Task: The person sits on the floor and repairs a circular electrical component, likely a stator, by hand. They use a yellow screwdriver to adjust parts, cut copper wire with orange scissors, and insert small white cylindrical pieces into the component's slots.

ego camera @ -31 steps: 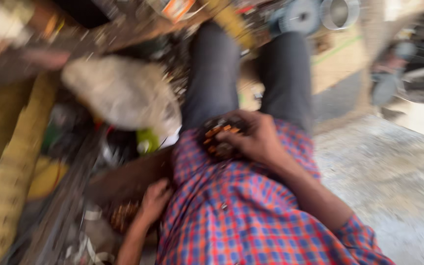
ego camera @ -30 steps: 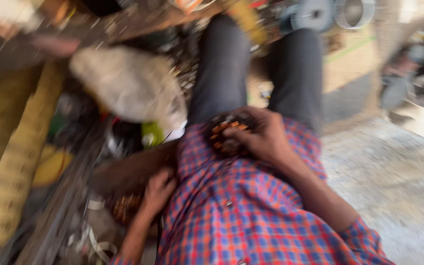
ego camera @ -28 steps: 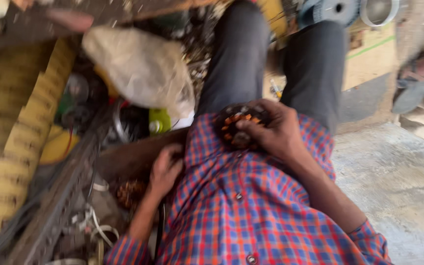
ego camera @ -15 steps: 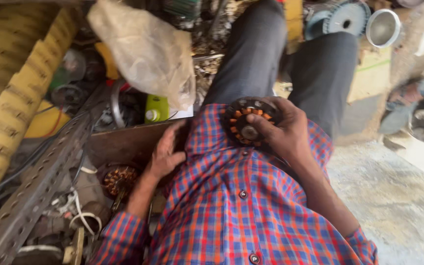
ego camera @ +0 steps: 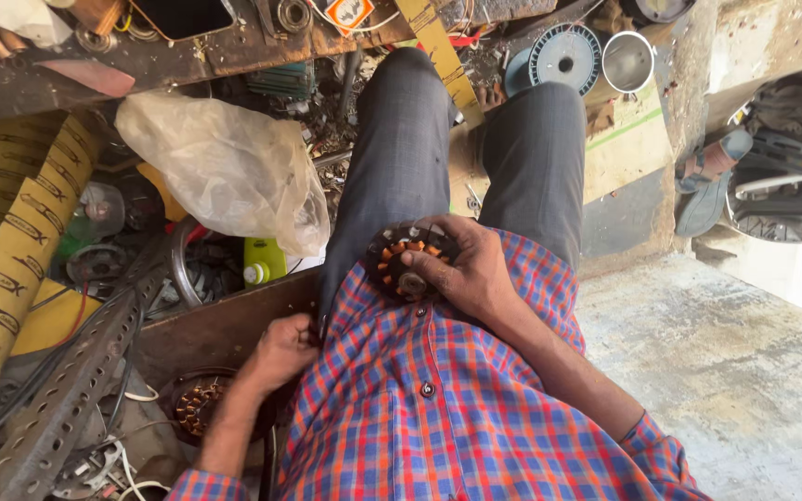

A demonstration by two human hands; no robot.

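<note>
**Right hand clamps a copper-wound stator on the lap**

The right hand is closed around a round motor stator with orange-copper windings, at the centre of the frame, pressing it against the lap where the checked shirt meets the grey trousers. The left hand, lower left of centre, is curled with its fingers bent at the shirt's edge; whether it grips anything cannot be told.

Just below the left hand, a second copper-wound stator lies in a dark wooden tray among loose wires. At the top right stand a grey wire spool and a shiny metal cup, side by side. A crumpled clear plastic bag sits in the upper left, with a small yellow-green bottle just beneath it.

A worn wooden bench edge runs across the top, cluttered with small parts. Yellow printed cardboard and a perforated metal angle bar crowd the left edge. Bare concrete floor fills the lower right, the only open room; a sandal lies at its upper border.
</note>
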